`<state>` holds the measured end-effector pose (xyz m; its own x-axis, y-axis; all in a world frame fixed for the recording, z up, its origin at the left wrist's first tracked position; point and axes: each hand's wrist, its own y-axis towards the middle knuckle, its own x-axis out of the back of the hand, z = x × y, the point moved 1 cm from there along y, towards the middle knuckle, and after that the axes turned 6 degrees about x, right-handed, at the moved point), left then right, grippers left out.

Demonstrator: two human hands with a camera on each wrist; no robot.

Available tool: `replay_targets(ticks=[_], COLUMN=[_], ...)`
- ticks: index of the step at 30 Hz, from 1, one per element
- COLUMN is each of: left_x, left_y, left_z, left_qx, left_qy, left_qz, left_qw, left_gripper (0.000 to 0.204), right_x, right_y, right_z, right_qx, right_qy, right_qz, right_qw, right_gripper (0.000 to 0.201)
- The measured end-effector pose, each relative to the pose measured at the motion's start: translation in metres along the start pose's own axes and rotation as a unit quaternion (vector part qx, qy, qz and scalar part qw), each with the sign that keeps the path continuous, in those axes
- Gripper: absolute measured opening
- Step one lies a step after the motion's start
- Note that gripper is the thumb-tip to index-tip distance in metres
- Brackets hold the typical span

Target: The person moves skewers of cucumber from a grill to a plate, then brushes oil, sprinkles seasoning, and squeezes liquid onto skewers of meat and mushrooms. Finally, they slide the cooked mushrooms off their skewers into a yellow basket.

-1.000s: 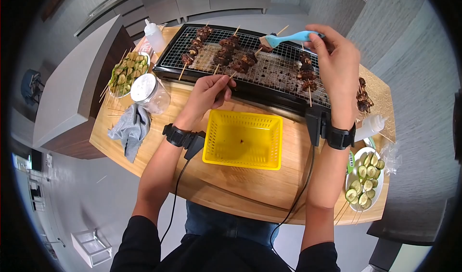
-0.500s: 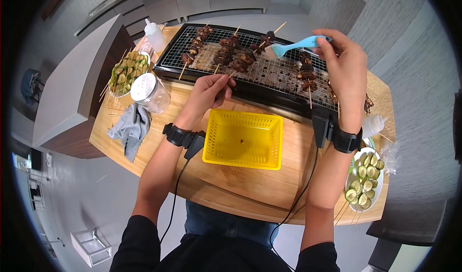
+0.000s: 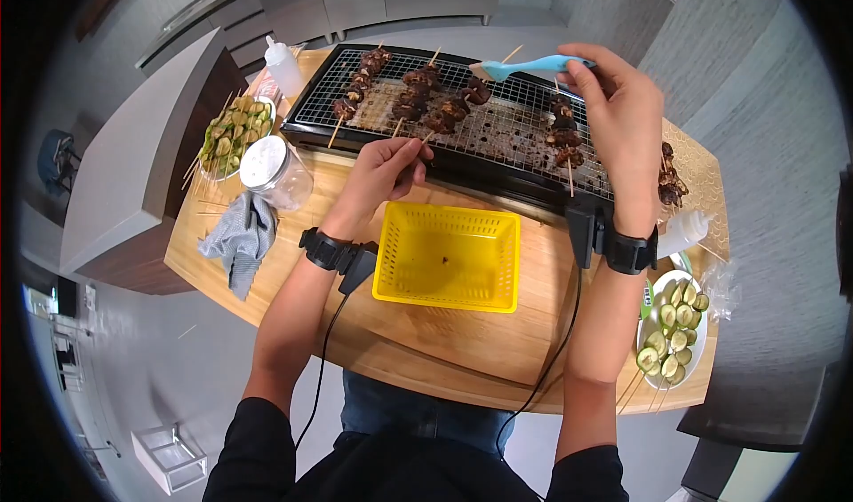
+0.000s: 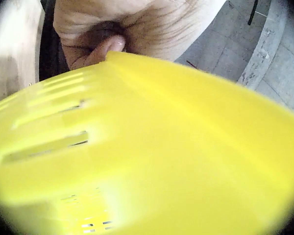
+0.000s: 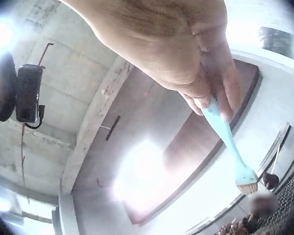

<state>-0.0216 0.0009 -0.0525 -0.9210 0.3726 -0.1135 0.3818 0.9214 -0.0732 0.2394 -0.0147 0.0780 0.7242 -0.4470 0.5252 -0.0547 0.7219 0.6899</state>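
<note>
My left hand pinches the near end of a wooden skewer at the grill's front edge. Dark chunks of meat are threaded along this skewer, which slants up to the right over the grill. Between the thumb and fingers of my right hand is a light blue basting brush. Its bristles lie right at the far pieces of the same skewer. In the right wrist view the brush points down toward the meat. A yellow basket fills much of the left wrist view, partly covering the left hand.
Other meat skewers lie on the grill. The yellow basket stands in front. Left are a lidded jar, a grey cloth, a squeeze bottle and sliced-vegetable skewers; right, another squeeze bottle and a plate of vegetable skewers.
The right hand and brush first shifted right and nearer, then swung back left and away to the skewer's far pieces. The left hand keeps its place at the skewer's end.
</note>
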Motion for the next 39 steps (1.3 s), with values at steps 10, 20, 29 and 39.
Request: replay_targets(ticks=[10,20,29,39], left_x=[0.000,-0.001,0.001,0.001], left_y=[-0.001,0.000,0.000,0.000], left_z=[-0.001,-0.001,0.000,0.000], left_qx=[-0.001,-0.001,-0.001,-0.002], left_qy=[0.004,0.011,0.018,0.016], left_qz=[-0.005,-0.006,-0.012,-0.011], left_qw=[1.000,1.000,1.000,1.000], left_gripper=[0.030,0.029,0.028,0.028], right_x=[-0.001,0.000,0.000,0.004], right_y=[-0.001,0.003,0.001,0.000], right_z=[-0.012,-0.028,-0.030,-0.028], right_qx=[0.019,-0.017,-0.013,-0.021], right_qy=[-0.011,0.029,-0.018,-0.028], right_qz=[-0.030,-0.106,-0.085,-0.095], right_qw=[0.999,0.994,0.996,0.995], right_gripper=[0.015,0.018,0.017,0.017])
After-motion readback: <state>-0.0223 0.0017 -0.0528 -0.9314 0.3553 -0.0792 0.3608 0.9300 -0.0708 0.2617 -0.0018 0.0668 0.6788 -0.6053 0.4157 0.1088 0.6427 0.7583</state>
